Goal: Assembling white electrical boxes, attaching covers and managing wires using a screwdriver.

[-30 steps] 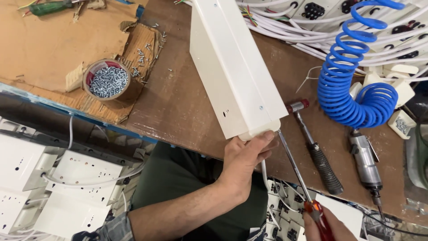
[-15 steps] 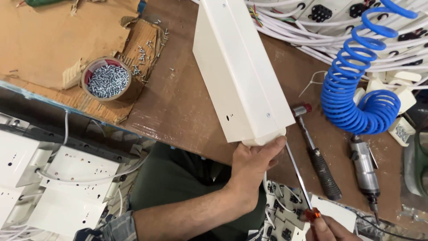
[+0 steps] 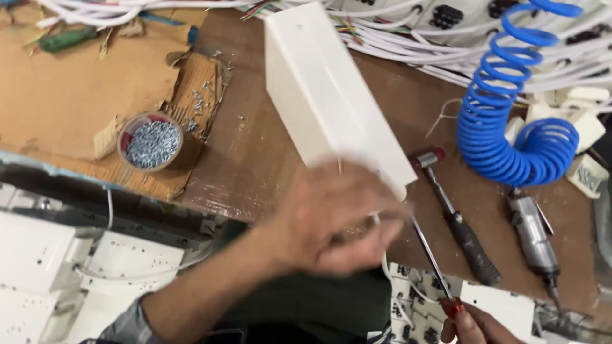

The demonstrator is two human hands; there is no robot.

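Head view: long white box [image 3: 331,95] (upright-tilted) runs from left hand [image 3: 331,220] up-left.

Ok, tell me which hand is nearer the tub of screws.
Left. The left hand is right of the tub of screws; the right hand sits farther right, by the bottom edge.

Brown desk [image 3: 268,159] carries a round tub of silver screws [image 3: 152,141] on torn cardboard [image 3: 70,95], loose screws beside it. A green-handled tool [image 3: 67,39] lies far left. Coiled blue air hose [image 3: 516,121], hammer [image 3: 456,216] and pneumatic driver [image 3: 532,236] lie right; white cables [image 3: 408,38] run along the far edge
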